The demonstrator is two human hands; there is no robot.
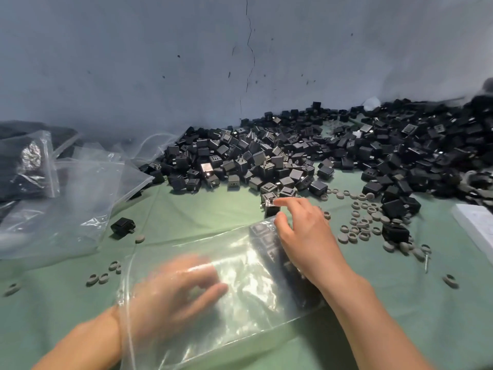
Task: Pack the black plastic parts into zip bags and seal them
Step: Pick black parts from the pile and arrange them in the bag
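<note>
A desk (186, 209) covered in green cloth stood against a cracked grey wall (160, 62); a big pile of black parts (266, 156) lay heaped along the back of it, thickest to the right. Nearest me a clear zip bag (240, 297) lay flat on the cloth, its mouth toward the person's left arm; the left hand (173, 287) was inside the bag up to the wrist, blurred, its fingers loosely spread and holding nothing that I could see. A few packed parts (266, 241) showed dark through the plastic at the bag's far end. The right hand (301, 236) reached over that end to the near edge of the pile; its forefinger and thumb pinched one black part (269, 209) that stood on the cloth just beyond the bag, the other fingers bent behind. Small grey rings (357, 228) were scattered to the right of that hand, more of them left of the bag. A loose heap of spare bags (80, 196) lay at the left, with a stray part (122, 227) just beside it; something flat and white (474, 222) showed at the right edge.
</note>
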